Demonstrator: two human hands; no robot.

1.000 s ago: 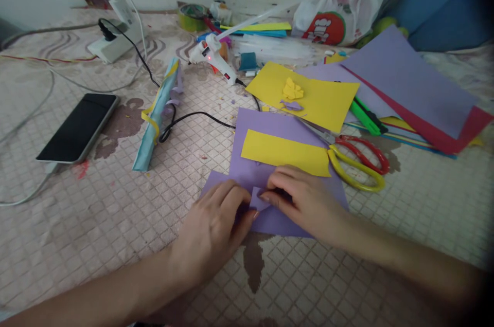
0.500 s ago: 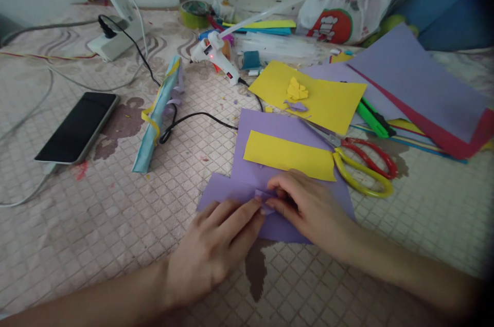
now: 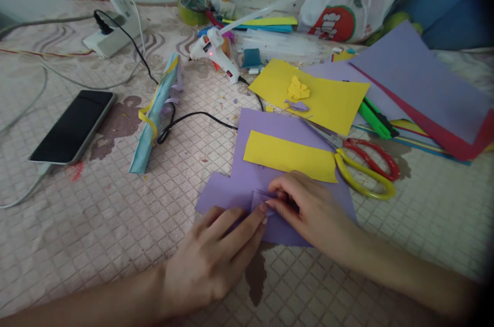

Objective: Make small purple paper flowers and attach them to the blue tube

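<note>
A small folded piece of purple paper (image 3: 258, 200) lies between my two hands, over larger sheets of purple paper (image 3: 250, 120). My left hand (image 3: 218, 250) has its fingers together, with the fingertips pressing on the small piece's near edge. From the other side, the thumb and forefinger of my right hand (image 3: 309, 206) pinch the same piece. Just beyond my hands lies a yellow paper strip (image 3: 289, 156) on the purple sheet. Scissors (image 3: 365, 173) with one red and one yellow handle rest to the right of the strip.
A white glue gun (image 3: 218, 57) stands at the back, its black cord running across the cloth. To the left are a light-blue paper tube (image 3: 154, 116) and a phone (image 3: 73, 126). A yellow sheet (image 3: 328, 101) with scraps and a green cutter (image 3: 376, 116) lie right.
My left fingertips have slid slightly toward me and right along the small purple piece, uncovering more of it. My right hand keeps its pinch. The view has shifted slightly.
</note>
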